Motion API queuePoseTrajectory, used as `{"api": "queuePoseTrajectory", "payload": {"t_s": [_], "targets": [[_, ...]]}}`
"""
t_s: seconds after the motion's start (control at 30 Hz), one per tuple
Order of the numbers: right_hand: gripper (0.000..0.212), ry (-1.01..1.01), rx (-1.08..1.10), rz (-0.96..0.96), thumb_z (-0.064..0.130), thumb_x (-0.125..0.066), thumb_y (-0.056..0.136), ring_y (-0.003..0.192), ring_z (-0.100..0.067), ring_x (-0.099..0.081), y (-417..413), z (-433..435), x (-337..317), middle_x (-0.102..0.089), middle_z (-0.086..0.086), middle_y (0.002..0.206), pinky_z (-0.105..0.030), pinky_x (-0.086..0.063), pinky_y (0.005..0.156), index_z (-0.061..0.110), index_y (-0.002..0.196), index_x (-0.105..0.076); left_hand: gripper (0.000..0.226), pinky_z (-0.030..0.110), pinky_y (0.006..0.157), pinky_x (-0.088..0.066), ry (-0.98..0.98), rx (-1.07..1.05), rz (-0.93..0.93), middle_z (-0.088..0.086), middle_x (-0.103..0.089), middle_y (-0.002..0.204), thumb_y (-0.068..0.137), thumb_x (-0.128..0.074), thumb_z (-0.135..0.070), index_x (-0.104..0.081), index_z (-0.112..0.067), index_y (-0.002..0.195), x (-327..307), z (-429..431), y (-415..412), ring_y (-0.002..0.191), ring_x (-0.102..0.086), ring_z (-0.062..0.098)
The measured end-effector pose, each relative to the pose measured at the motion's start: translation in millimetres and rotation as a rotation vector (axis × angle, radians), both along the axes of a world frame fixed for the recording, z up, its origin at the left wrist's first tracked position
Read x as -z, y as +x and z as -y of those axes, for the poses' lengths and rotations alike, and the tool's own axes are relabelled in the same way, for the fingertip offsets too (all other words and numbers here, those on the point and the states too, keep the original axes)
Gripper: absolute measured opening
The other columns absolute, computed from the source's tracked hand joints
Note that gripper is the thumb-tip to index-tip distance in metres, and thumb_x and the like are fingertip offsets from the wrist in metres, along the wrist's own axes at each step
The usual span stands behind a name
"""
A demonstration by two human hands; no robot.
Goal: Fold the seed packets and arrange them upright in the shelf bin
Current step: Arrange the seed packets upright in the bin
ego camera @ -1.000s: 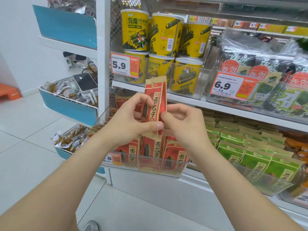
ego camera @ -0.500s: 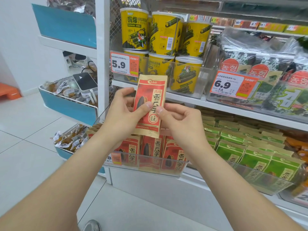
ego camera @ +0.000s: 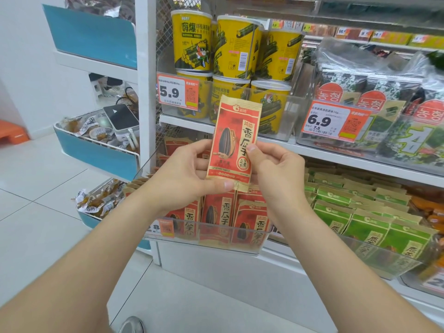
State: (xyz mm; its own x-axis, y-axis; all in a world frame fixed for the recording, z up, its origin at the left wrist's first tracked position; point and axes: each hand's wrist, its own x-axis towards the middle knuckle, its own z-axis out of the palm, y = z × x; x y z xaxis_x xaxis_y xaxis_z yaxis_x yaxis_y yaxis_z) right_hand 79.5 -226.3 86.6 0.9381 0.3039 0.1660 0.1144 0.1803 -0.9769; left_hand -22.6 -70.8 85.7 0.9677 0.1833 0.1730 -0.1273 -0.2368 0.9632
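In front of the shelf, at the centre of the view, a single red seed packet [ego camera: 233,143] is held up between both hands, above the clear shelf bin [ego camera: 211,245]. Its long axis runs almost vertically, the sealed tan top edge leaning a little toward 1 o'clock and the bottom seal toward 7 o'clock. The printed face with the sunflower seed is turned to the camera. The left hand [ego camera: 189,174] pinches the bottom seal under its thumb at 6 o'clock of the packet, with its fingers curled behind. The right hand [ego camera: 276,169] grips the right edge at about 4 o'clock, thumb on the front and fingers out of sight behind. Whether the packet's sides are folded back is hard to make out from the front. Directly below, at 6 o'clock, more red packets [ego camera: 217,213] stand upright in the bin, their tops partly hidden by the hands and their lower halves blurred through the clear front wall. An orange price label [ego camera: 165,228] at the bin's 9 o'clock end is partly cut off by the left forearm. Green packets [ego camera: 374,227] fill the neighbouring bin at 3 o'clock.
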Motion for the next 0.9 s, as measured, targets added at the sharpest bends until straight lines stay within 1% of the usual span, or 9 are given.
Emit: {"api": "queuePoseTrajectory", "payload": {"t_s": [0.1,0.2,0.33,0.47,0.67,0.73,0.8,0.83,0.9], "targets": [[0.022,-0.018,-0.046,0.072,0.031,-0.077,0.099,0.087,-0.030,-0.081,-0.1,1.7,-1.0,-0.082,-0.011,0.089,-0.050,-0.065,0.080,0.012,0.110,-0.079,0.068,0.044,0.096,-0.064,-0.010,0.027,-0.014,0.009,-0.082,0.112,0.081,-0.088,0.003,-0.063,-0.020,0.141,0.9,1.6,-0.4,0.105,-0.080,0.028],[0.024,-0.037,-0.061,0.068,0.034,-0.072,0.102,0.086,-0.034,-0.079,-0.8,2.1,0.0,-0.082,-0.014,0.090,-0.055,-0.064,0.081,0.011,0.100,-0.081,0.067,0.048,0.097,-0.063,-0.032,0.078,-0.032,0.014,-0.082,0.111,0.076,-0.090,0.002,-0.067,-0.016,0.136,3.0,4.2,-0.3,0.105,-0.080,0.032],[0.030,-0.067,-0.049,0.003,0.034,-0.067,0.105,0.072,-0.018,-0.076,-0.9,1.5,-0.8,-0.082,-0.009,0.085,-0.038,-0.064,0.069,0.006,0.100,-0.079,0.063,0.043,0.097,-0.063,-0.011,0.087,-0.034,0.013,-0.082,0.110,0.076,-0.090,-0.002,-0.069,-0.016,0.134,2.8,4.6,0.6,0.106,-0.080,0.029],[0.029,-0.064,-0.063,-0.064,0.034,-0.068,0.105,0.068,-0.016,-0.077,0.7,2.7,-1.2,-0.082,-0.006,0.082,-0.031,-0.063,0.061,0.007,0.099,-0.079,0.056,0.037,0.097,-0.063,-0.003,0.084,-0.047,0.011,-0.083,0.109,0.079,-0.088,-0.001,-0.071,-0.015,0.131,2.7,4.6,2.2,0.106,-0.080,0.025],[0.032,-0.059,-0.057,-0.088,0.037,-0.069,0.104,0.074,-0.022,-0.080,-1.7,2.6,-3.2,-0.082,-0.008,0.086,-0.039,-0.066,0.069,0.007,0.100,-0.080,0.053,0.030,0.092,-0.063,-0.014,0.100,-0.051,0.009,-0.083,0.109,0.081,-0.086,-0.003,-0.071,-0.016,0.130,2.1,4.0,0.9,0.107,-0.080,0.024],[0.035,-0.089,0.017,0.022,0.043,-0.068,0.104,0.077,-0.029,-0.080,-1.4,1.1,-2.1,-0.082,-0.010,0.084,-0.047,-0.067,0.074,0.010,0.099,-0.079,0.049,0.036,0.093,-0.064,-0.023,0.093,-0.031,0.010,-0.082,0.111,0.087,-0.083,-0.005,-0.070,-0.017,0.133,1.5,5.0,0.5,0.108,-0.080,0.026],[0.033,-0.203,0.129,0.270,0.048,-0.065,0.104,0.076,-0.028,-0.077,2.9,1.2,0.8,-0.079,-0.006,0.079,-0.053,-0.063,0.076,0.017,0.111,-0.075,0.042,0.044,0.094,-0.064,-0.022,0.069,-0.001,0.009,-0.082,0.114,0.096,-0.077,-0.011,-0.068,-0.020,0.137,0.6,5.9,0.4,0.110,-0.079,0.027],[0.029,-0.252,0.161,0.379,0.045,-0.063,0.105,0.073,-0.020,-0.075,3.3,2.2,1.6,-0.078,-0.002,0.076,-0.049,-0.060,0.075,0.023,0.123,-0.068,0.040,0.046,0.095,-0.064,-0.023,0.064,0.011,0.009,-0.082,0.116,0.100,-0.072,-0.012,-0.067,-0.021,0.139,0.1,5.6,0.3,0.112,-0.078,0.026],[0.032,-0.318,0.136,0.493,0.036,-0.057,0.109,0.067,-0.008,-0.069,-0.3,4.7,2.2,-0.075,0.004,0.075,-0.037,-0.052,0.070,0.035,0.141,-0.049,0.039,0.048,0.096,-0.064,-0.035,0.088,0.014,0.010,-0.080,0.122,0.106,-0.063,-0.010,-0.063,-0.020,0.143,-1.5,4.2,-0.4,0.117,-0.076,0.026]]}}
